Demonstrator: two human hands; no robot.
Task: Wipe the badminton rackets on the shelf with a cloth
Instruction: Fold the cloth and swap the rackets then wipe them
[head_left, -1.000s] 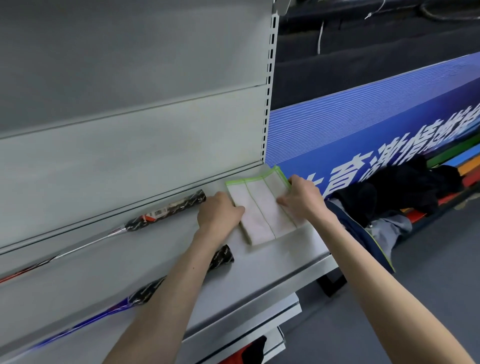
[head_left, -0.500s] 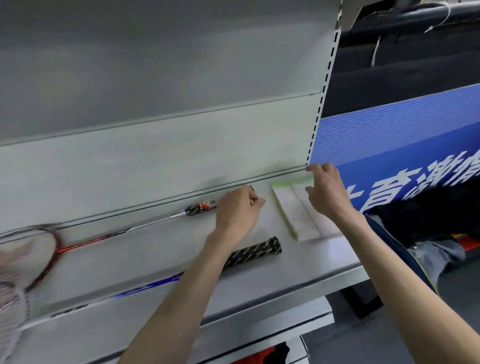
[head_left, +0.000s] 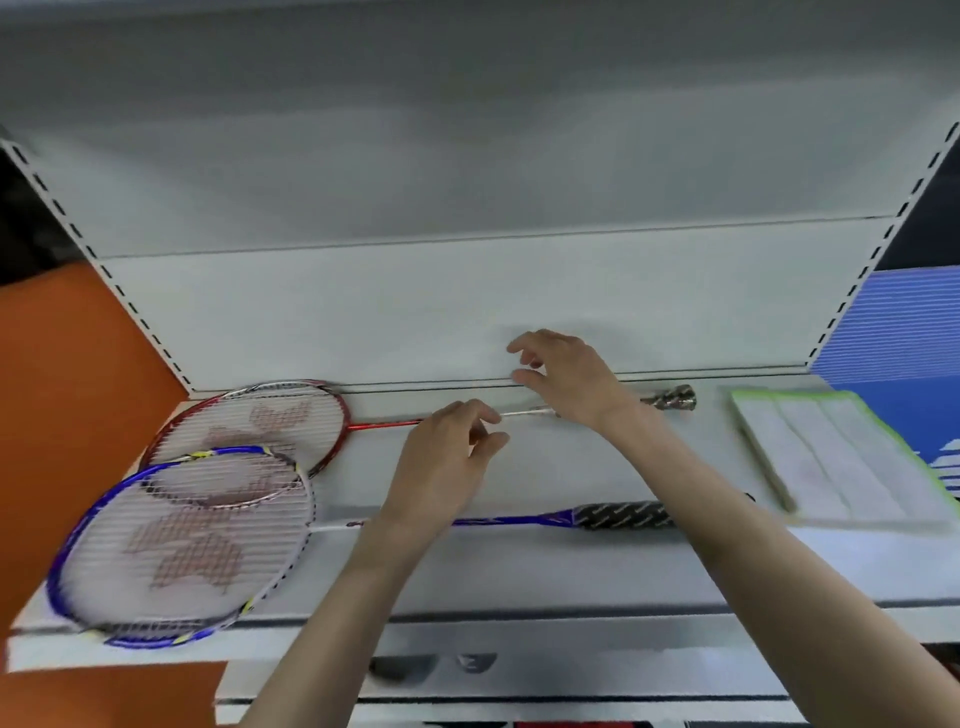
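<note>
Grey metal shelf (head_left: 519, 566) lies under both my arms, with two rackets side by side on it. The red racket (head_left: 249, 415) sits at the back against the rear panel, its head to the left and its dark grip (head_left: 670, 399) poking out past my right wrist. The blue racket (head_left: 182, 545) lies nearer the front edge, its head overlapping the red one's head, its black patterned grip (head_left: 623, 515) pointing right.

My left hand (head_left: 447, 467) hovers over the red racket's thin shaft, its fingers (head_left: 480, 410) curled loosely, thumb near the forefinger; whether they touch the shaft I cannot tell. My right hand (head_left: 566, 379) is over the same shaft farther right, its fingers (head_left: 524, 345) bent and slightly parted, holding nothing that I can see.

The cloth (head_left: 836, 457), white with a green edge, lies folded flat at the right end of the shelf, well apart from both hands.
</note>
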